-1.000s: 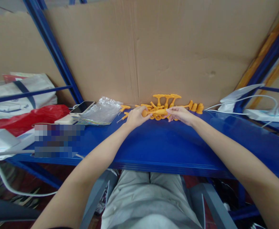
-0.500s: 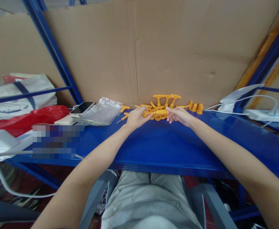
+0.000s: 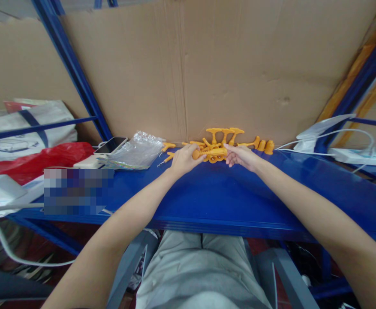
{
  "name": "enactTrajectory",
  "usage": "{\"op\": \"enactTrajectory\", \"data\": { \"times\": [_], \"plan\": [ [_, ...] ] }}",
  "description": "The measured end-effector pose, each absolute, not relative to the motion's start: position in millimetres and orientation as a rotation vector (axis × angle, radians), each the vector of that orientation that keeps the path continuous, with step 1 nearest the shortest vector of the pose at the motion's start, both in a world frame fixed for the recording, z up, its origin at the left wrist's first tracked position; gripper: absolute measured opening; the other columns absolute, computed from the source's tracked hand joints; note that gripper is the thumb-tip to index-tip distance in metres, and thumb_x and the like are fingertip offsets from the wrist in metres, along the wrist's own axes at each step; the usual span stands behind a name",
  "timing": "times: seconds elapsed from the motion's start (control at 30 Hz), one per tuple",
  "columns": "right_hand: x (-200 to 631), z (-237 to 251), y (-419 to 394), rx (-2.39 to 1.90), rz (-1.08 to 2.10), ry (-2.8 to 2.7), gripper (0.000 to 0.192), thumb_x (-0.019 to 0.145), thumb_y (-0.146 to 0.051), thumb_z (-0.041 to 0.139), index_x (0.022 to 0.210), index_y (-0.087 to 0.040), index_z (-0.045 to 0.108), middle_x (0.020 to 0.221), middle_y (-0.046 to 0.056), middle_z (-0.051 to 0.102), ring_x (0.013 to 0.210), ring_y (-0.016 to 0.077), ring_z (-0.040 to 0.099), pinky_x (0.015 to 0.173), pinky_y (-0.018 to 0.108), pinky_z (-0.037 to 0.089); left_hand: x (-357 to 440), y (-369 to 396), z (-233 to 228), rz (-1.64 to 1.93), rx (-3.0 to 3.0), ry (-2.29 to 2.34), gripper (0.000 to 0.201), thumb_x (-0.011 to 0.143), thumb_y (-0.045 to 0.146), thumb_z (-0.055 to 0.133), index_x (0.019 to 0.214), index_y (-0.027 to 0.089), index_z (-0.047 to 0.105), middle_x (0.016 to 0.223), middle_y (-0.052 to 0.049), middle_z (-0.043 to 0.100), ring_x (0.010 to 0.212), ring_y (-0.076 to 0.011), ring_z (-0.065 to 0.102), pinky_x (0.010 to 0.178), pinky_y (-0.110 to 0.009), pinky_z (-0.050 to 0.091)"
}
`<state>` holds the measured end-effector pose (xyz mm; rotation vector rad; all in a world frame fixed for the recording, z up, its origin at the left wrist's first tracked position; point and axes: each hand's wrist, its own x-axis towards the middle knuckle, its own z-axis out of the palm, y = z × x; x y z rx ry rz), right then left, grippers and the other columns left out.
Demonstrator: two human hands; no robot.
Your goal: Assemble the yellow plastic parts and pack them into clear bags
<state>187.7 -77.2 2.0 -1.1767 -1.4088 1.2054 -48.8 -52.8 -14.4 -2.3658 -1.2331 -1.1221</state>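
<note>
Yellow piece (image 3: 216,152) grasped in left hand (image 3: 185,159), right hand (image 3: 242,157) at its other end, grip unclear, near tabletop's (image 3: 213,193) far edge

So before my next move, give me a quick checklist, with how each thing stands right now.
1. Left hand holding the yellow piece: ok.
2. Right hand firmly gripping that piece's other end: cannot tell; it is at that end, but contact is unclear.
3. Nearer metal spiral pointing away from the left hand: ok.
4. Clear plastic bag apart from both hands: ok.
5. Phone apart from both hands: ok.
</note>
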Motion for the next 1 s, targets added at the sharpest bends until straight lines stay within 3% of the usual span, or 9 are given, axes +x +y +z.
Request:
{"op": "enactTrajectory", "data": {
  "times": [0.23,0.33,0.43,0.5,0.77,1.0],
  "plan": [
    [187,5,-80,-1.269,1.215,-1.416,0.044,0.092,-0.055,0.058,0.072,-0.016,0.058,0.053,0.006,0.065,0.042,0.0116,0.059,0.043,0.021,0.048,-48,-53,-13,-1.114,-2.365,-1.252,0.024,0.083,0.041,0.068,0.096,0.021,0.066,0.100,-0.008,0.074,0.094,-0.0241,0.069,0.079,-0.031,0.051],
    [188,8,-83,-1.264,1.234,-1.431,0.039,0.091,-0.055,0.060,0.083,-0.017,0.059,0.064,0.006,0.070,0.047,0.0131,0.063,0.044,0.022,0.050,-48,-52,-13,-1.111,-2.373,-1.269,0.023,0.083,0.040,0.068,0.096,0.021,0.066,0.099,-0.008,0.074,0.095,-0.0249,0.069,0.079,-0.031,0.051],
    [190,8,-85,-1.185,1.224,-1.456,0.022,0.089,-0.035,0.069,0.102,-0.019,0.060,0.078,0.003,0.074,0.056,0.0127,0.068,0.050,0.022,0.052,-48,-51,-13,-1.117,-2.373,-1.277,0.024,0.083,0.041,0.069,0.095,0.021,0.066,0.097,-0.007,0.074,0.094,-0.0249,0.068,0.077,-0.031,0.051],
    [191,7,-85,-1.159,1.195,-1.467,0.023,0.087,-0.023,0.071,0.107,-0.020,0.061,0.080,0.001,0.075,0.060,0.0122,0.069,0.054,0.022,0.052,-48,-51,-13,-1.118,-2.375,-1.278,0.024,0.083,0.041,0.069,0.095,0.021,0.066,0.097,-0.007,0.074,0.093,-0.0246,0.069,0.077,-0.031,0.050],
    [193,3,-81,-1.140,1.135,-1.483,0.024,0.081,-0.026,0.078,0.099,-0.017,0.065,0.067,0.001,0.071,0.058,0.0123,0.067,0.053,0.021,0.047,-48,-53,-12,-1.078,-2.366,-1.296,0.024,0.084,0.041,0.068,0.096,0.020,0.067,0.099,-0.007,0.074,0.093,-0.0242,0.069,0.077,-0.031,0.051],
    [187,7,-87,-1.143,1.171,-1.466,0.006,0.088,-0.022,0.070,0.089,-0.018,0.066,0.078,0.004,0.076,0.057,0.0096,0.067,0.054,0.019,0.047,-47,-55,-11,-1.048,-2.363,-1.313,0.023,0.085,0.039,0.068,0.098,0.020,0.067,0.102,-0.007,0.074,0.097,-0.0243,0.069,0.079,-0.030,0.051]
  ]
}}
